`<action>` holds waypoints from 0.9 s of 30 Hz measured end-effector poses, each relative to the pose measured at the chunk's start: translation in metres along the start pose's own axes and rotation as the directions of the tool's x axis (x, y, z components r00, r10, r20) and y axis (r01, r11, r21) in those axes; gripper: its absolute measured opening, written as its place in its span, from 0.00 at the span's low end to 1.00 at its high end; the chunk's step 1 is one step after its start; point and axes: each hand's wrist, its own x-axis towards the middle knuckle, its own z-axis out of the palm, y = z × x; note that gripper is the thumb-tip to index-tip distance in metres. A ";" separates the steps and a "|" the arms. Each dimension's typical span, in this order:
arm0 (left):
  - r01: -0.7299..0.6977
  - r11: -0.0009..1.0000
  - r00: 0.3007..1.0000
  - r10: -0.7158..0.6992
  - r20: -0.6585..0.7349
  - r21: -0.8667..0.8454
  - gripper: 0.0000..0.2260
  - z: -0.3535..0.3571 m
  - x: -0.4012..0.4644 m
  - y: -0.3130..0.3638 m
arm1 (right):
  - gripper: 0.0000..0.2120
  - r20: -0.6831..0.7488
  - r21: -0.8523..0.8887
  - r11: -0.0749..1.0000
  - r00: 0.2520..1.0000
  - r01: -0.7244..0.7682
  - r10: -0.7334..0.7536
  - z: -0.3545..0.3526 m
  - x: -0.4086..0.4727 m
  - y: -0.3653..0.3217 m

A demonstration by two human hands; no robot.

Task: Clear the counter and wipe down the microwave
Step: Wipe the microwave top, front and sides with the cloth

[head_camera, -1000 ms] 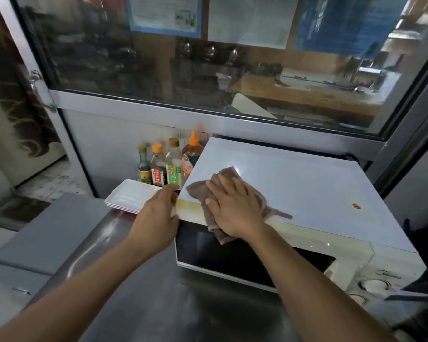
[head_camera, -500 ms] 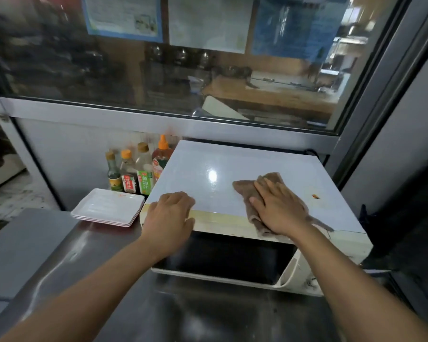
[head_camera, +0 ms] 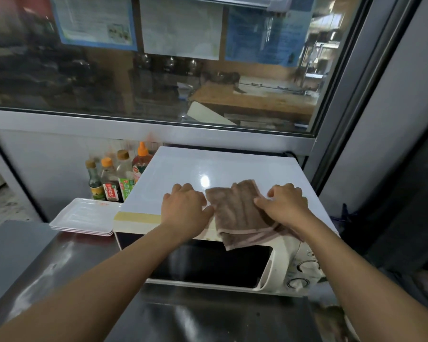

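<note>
Both hands pinch the soft brown cloth on top of the white box-shaped microwave: left hand on its left edge, right hand on its right, probably spreading it flat for wiping. Behind stand sauce bottles.

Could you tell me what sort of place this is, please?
Probably a commercial or canteen kitchen. A white microwave sits on a stainless-steel counter, with sauce bottles and stacked white plates beside it, below a glass window with posted notices.
</note>
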 end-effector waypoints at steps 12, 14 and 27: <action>0.220 0.924 0.975 -0.211 0.062 -0.312 0.05 -0.002 0.009 0.042 | 0.11 0.081 0.206 0.976 0.993 0.064 -0.083 -0.004 -0.008 -0.010; 0.234 0.858 0.969 -0.243 0.041 -0.457 0.04 -0.009 0.006 0.044 | 0.14 0.097 0.432 0.901 0.992 0.037 -0.087 -0.009 -0.011 -0.004; 0.073 0.899 0.997 -0.071 0.020 -0.432 0.10 -0.049 0.005 0.076 | 0.16 -0.067 0.579 0.752 0.937 0.315 -0.342 -0.081 -0.025 0.043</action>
